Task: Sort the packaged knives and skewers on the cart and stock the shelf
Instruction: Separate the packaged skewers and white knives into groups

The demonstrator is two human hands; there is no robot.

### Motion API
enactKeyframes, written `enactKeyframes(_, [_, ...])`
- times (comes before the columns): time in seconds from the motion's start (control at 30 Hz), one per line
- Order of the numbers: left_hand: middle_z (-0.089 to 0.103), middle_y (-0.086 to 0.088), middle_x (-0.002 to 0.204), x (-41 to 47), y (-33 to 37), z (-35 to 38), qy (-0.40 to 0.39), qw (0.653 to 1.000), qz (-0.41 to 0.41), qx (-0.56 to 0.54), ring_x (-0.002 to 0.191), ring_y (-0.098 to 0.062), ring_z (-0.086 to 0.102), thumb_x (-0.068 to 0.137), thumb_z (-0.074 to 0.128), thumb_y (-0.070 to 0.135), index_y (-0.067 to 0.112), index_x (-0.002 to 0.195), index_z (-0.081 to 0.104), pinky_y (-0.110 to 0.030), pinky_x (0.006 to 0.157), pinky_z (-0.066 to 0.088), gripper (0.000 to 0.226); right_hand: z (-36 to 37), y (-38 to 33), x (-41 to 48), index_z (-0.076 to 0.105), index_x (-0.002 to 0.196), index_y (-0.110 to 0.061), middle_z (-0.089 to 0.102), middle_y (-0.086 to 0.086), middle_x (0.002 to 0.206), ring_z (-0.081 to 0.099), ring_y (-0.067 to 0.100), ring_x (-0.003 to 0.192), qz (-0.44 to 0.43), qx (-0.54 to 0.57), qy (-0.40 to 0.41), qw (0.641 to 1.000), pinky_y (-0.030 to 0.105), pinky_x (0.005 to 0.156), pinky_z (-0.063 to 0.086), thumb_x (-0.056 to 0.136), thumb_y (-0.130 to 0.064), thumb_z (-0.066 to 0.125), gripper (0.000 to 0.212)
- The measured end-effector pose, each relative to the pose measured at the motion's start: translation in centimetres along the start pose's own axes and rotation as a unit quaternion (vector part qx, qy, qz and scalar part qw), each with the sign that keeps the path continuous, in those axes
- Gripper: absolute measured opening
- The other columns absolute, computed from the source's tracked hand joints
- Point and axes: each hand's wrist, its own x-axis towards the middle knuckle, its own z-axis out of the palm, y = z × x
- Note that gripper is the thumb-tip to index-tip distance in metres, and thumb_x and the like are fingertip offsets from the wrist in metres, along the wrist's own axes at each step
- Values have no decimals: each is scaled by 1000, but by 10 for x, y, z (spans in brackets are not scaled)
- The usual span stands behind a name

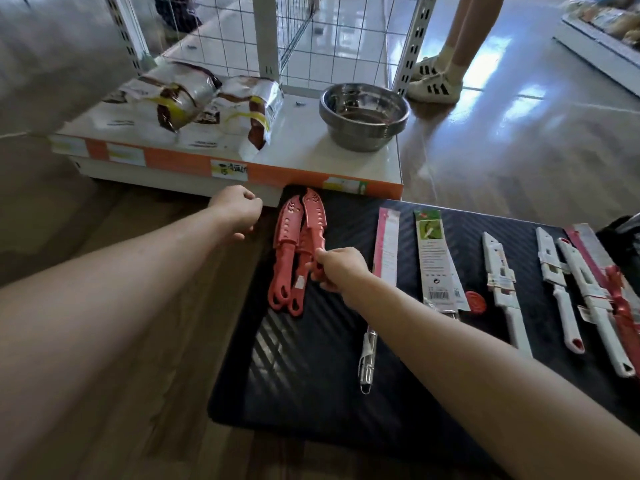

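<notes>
Two red sheathed knives [289, 251] lie side by side at the far left of the black ribbed cart top [311, 368]. My right hand [337, 268] pinches the handle of the right one. My left hand [239, 211] hangs beside the cart's far left corner, fingers curled, holding nothing. A pink-edged packet [387, 249] and a green-labelled skewer packet [437, 261] lie to the right. Further right are white sheathed knives [504, 289] and another red knife [621, 306]. A metal skewer handle [367, 358] sticks out under my right forearm.
The low white shelf [304, 150] with an orange price strip stands just beyond the cart. On it lie foil snack bags [194, 102] and a stack of steel bowls [363, 114]. A wire grid rises behind. A person's legs [446, 64] stand at the far right.
</notes>
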Motion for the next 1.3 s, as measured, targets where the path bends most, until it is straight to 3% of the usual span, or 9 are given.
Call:
enactKeyframes(0.1, [57,-10,117,2,-7,-4,-4,1000,-3,2,105,-26,62,98,44,22,13,131,49,-43,90,53,35,2,2,-2,64,70,-11,62,0,67,55,11,56,-25,-68,4,997,21,54,49,93,-22,53,28])
enactKeyframes(0.27, [57,-10,117,5,-8,-6,-10,1000,-11,-12,101,-24,62,98,43,23,14,130,50,-41,88,54,34,-1,2,-1,72,87,-1,72,9,81,62,17,67,-63,-168,47,983,32,76,58,90,-26,52,32])
enactKeyframes(0.43, [56,-8,120,3,-1,2,-20,1000,5,-17,97,-22,60,98,43,23,14,128,51,-38,85,51,33,-10,-3,-3,75,88,-13,64,-2,75,55,10,67,-135,-251,36,958,24,65,47,90,-29,54,26])
enactKeyframes(0.63, [56,-8,123,-4,6,12,-32,999,19,11,102,-23,60,98,43,24,13,127,51,-37,85,51,32,-16,-7,-3,72,106,-18,70,0,105,58,7,83,-178,-262,-6,949,16,70,43,90,-23,56,24])
enactKeyframes(0.77, [56,-10,125,-8,10,15,-32,998,28,47,110,-27,58,98,44,25,12,128,50,-38,85,50,34,-23,-7,0,69,112,-21,68,-1,114,58,9,90,-199,-277,9,940,19,76,44,90,-26,56,27])
enactKeyframes(0.93, [55,-9,128,-13,25,27,-23,993,50,109,115,-27,54,97,45,29,13,128,52,-37,89,48,36,-46,-4,0,56,129,-22,56,2,132,54,20,118,-192,-345,48,917,33,96,46,89,-31,57,41])
enactKeyframes(1.13, [54,-9,134,-35,64,74,-69,979,116,152,124,-27,49,95,46,29,13,128,53,-29,99,40,38,-103,7,-6,53,132,-19,50,8,138,47,24,125,-164,-394,79,901,33,102,39,88,-26,58,45])
enactKeyframes(1.3, [59,-12,127,-55,89,117,-100,972,144,157,113,-31,57,92,48,33,13,123,57,-32,91,47,37,-146,17,-13,54,130,-23,52,7,135,48,25,122,-138,-399,119,899,36,99,44,87,-27,59,44])
